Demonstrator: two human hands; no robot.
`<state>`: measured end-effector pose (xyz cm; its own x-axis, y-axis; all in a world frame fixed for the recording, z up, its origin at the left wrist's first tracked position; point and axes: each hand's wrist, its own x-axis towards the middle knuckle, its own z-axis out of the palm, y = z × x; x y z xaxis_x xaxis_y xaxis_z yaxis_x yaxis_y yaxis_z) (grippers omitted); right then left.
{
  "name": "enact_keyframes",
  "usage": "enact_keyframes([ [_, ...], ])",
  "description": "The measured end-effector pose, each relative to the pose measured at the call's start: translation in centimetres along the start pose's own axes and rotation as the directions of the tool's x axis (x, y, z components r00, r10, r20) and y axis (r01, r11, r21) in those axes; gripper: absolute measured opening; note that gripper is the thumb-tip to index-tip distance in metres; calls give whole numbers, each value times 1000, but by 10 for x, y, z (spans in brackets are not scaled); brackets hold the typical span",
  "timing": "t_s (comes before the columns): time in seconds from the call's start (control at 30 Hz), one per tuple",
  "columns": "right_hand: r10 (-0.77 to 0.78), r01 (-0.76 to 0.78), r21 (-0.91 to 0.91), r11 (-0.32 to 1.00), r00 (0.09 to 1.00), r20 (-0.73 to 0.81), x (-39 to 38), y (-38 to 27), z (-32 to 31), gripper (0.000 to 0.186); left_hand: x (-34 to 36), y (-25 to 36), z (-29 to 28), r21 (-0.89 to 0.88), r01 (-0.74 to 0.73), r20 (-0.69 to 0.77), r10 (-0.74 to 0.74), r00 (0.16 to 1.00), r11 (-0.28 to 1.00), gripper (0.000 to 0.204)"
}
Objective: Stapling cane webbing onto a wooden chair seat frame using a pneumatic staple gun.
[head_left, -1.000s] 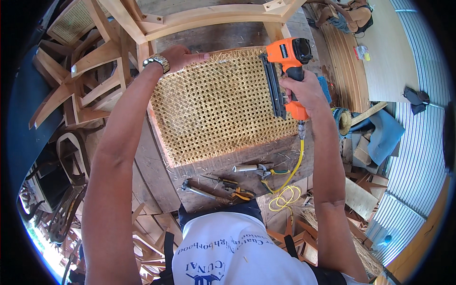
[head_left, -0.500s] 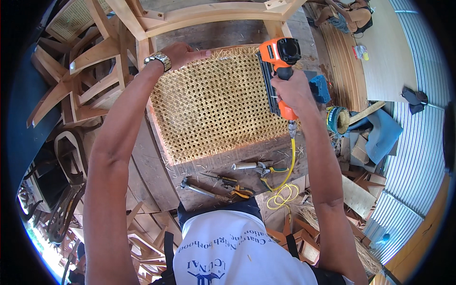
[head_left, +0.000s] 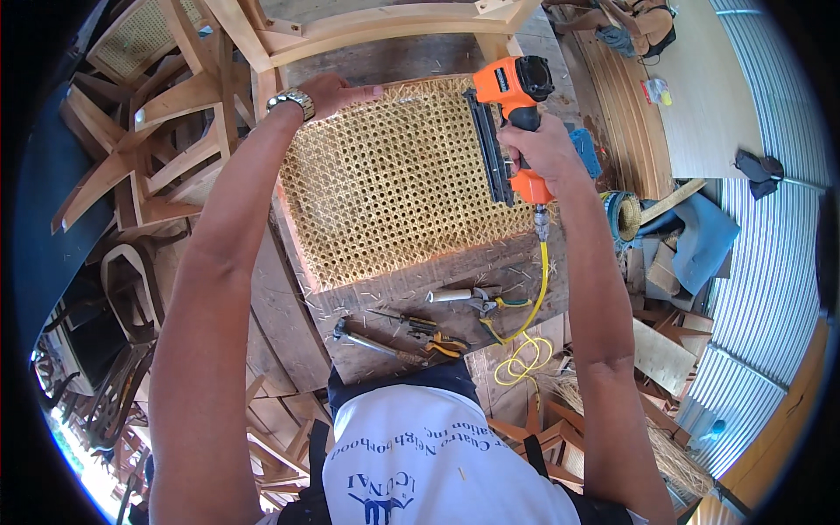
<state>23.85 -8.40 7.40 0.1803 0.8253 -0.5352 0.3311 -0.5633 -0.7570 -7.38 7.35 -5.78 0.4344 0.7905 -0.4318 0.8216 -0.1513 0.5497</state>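
Note:
A framed panel of woven cane (head_left: 385, 179) lies on the wooden workbench in front of me. My left hand (head_left: 331, 94) grips its far left edge, the thumb stretched along the rim; the other fingers are mostly hidden. My right hand (head_left: 547, 149) is wrapped round the handle of an orange and black air nailer (head_left: 509, 80). The nailer stands over the panel's right side, its nose by the far right corner. A yellow air hose (head_left: 542, 271) runs from its handle toward me.
Near me on the bench lie a hammer (head_left: 376, 343), orange-handled pliers (head_left: 446, 345), a screwdriver (head_left: 402, 320) and a white-handled tool (head_left: 451, 296). A wooden frame (head_left: 385, 33) stands beyond the panel. Chair frames (head_left: 179, 109) crowd the left. A person (head_left: 643, 31) sits at far right.
The nailer has shifted slightly away from me and turned a little, its handle end swinging right. The view has shifted slightly; my left hand keeps its place on the panel.

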Motion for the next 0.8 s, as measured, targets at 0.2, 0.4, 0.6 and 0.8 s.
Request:
enact_keyframes([
  [0.2, -5, 5, -8, 1000, 1000, 18, 1, -5, 13, 10, 2, -11, 0, 24, 39, 15, -40, 999, 999, 81],
  [0.4, -7, 7, -8, 1000, 1000, -9, 5, -6, 18, 10, -2, -1, -3, -2, 33, 35, -33, 999, 999, 83],
  [0.6, 42, -42, -76, 996, 999, -8, 7, -8, 29, 9, -7, 4, -5, 15, 9, 32, -10, 999, 1000, 85],
  [0.8, -23, -12, -245, 969, 990, -140, 5, 2, 45, 16, -9, 8, -5, 27, -9, 41, 8, 999, 1000, 86],
])
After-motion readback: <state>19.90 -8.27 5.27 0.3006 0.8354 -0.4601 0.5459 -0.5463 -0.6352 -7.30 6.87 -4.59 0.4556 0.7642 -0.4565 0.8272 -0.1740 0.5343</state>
